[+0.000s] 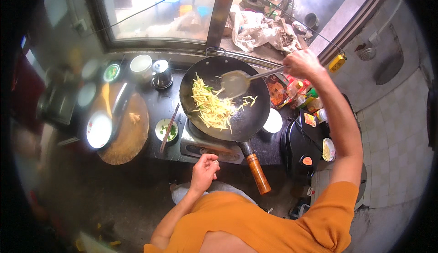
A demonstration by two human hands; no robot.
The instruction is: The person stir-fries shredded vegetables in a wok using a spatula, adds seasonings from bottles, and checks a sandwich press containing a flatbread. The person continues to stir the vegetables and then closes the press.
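Observation:
My right hand (303,63) is closed around the handle of a metal wok spatula (236,83), whose broad blade is inside the wok. The dark wok (253,116) sits on a gas stove (212,150), its wooden handle (259,174) pointing back towards me. Pale yellow shredded vegetables (214,107) with bits of green lie heaped in its left half, and a few loose shreds are stuck to the right of the heap. Near my waist, in front of the stove, my left hand (204,172) hovers with loosely curled fingers and nothing visible in it.
Left of the stove, chopsticks (169,129) rest across a bowl of chopped greens (164,135). Beyond it are a round chopping board (126,146), a cleaver (119,105) and a white bowl (99,129). A white plate (273,121) and black appliance (301,146) stand right; a window (164,13) lies behind.

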